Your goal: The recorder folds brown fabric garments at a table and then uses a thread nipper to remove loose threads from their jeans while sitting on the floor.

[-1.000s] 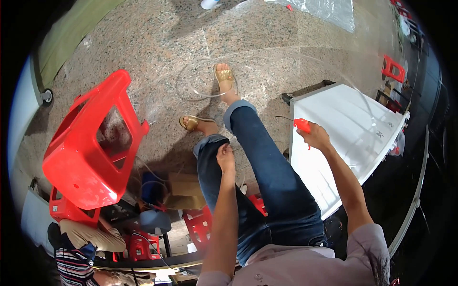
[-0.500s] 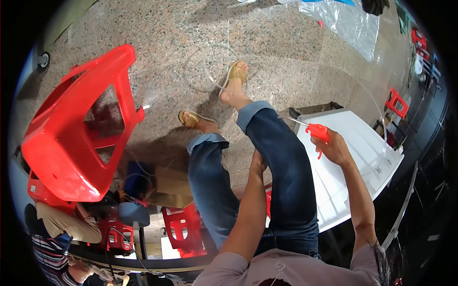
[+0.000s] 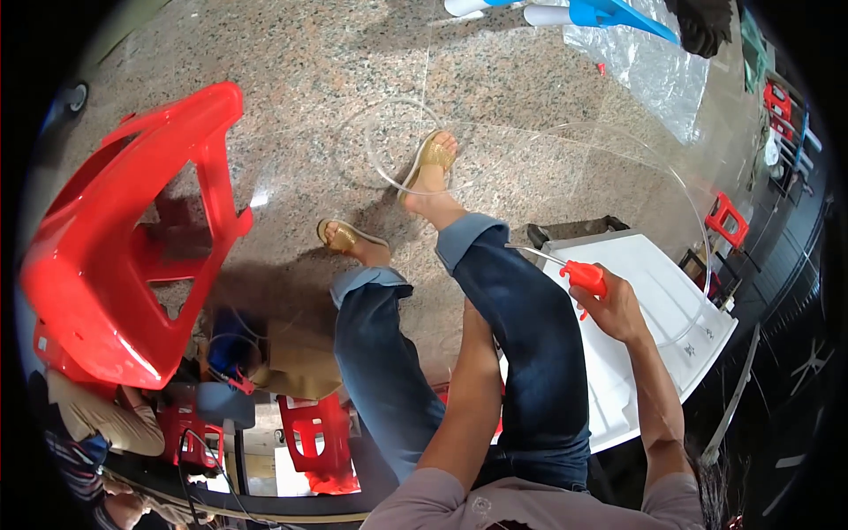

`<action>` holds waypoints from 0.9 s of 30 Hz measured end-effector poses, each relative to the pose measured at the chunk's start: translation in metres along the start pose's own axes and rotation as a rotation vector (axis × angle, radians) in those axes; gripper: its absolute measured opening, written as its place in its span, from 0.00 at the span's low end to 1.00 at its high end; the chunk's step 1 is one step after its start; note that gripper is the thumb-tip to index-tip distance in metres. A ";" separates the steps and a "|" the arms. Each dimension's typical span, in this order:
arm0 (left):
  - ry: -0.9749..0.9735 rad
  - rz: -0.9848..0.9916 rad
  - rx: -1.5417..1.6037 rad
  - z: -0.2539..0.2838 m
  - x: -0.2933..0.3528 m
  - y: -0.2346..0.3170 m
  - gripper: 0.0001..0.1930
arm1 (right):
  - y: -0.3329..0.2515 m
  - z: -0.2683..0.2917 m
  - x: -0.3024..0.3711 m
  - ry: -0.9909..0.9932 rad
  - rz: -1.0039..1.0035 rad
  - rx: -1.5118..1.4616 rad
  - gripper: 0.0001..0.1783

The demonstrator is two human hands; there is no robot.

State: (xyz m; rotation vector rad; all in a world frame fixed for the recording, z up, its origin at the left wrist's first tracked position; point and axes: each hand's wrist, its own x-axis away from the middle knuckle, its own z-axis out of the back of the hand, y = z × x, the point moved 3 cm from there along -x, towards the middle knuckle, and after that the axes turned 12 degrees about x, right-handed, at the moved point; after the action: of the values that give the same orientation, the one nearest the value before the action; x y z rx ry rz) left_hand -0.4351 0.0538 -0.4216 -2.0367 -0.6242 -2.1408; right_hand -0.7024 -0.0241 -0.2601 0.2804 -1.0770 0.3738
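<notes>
The red tool (image 3: 585, 277) is in the seated person's right hand (image 3: 616, 305), out in front of the white panel (image 3: 658, 274). The fingers are curled round its handle, with the thumb along the near side. From its front a thin metal spout (image 3: 541, 255) points left, its tip beside the turned-up cuff (image 3: 477, 240) of the right trouser leg; whether it touches the cloth I can't tell. The left forearm (image 3: 477, 375) goes down between the thighs and passes behind the right leg (image 3: 539, 327). The left hand is hidden there, so I can't say whether it grips anything.

A clear tube (image 3: 368, 140) makes a loop on the speckled floor (image 3: 291, 71), close by the gold sandal (image 3: 435, 155) on the right foot, and a long pale arc of it curves over to the right, above the panel. The other gold sandal (image 3: 349, 235) is farther left.

Off to the left is a big red stool (image 3: 97, 309), and below it sits a co-worker in tan trousers (image 3: 102, 415). A cardboard box (image 3: 305, 349) is beside the left trouser leg (image 3: 375, 340). A crinkled plastic sheet (image 3: 658, 84) lies at the far side, near a blue-and-white object (image 3: 609, 16).
</notes>
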 end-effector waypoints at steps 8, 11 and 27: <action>0.144 -0.689 -0.516 -0.037 0.015 0.106 0.05 | 0.021 0.004 0.052 0.086 0.019 0.123 0.24; -0.056 -0.898 -0.744 -0.026 0.072 0.112 0.04 | 0.028 0.004 0.077 0.138 0.035 0.219 0.19; -0.826 -1.076 -1.061 -0.052 0.076 0.105 0.08 | -0.115 0.041 0.076 0.268 0.535 0.766 0.13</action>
State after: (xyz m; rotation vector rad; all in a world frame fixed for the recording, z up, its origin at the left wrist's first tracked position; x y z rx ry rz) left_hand -0.4516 -0.0467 -0.3257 -4.0042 -0.9258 -2.1802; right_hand -0.6543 -0.1320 -0.1782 0.6003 -0.6914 1.2745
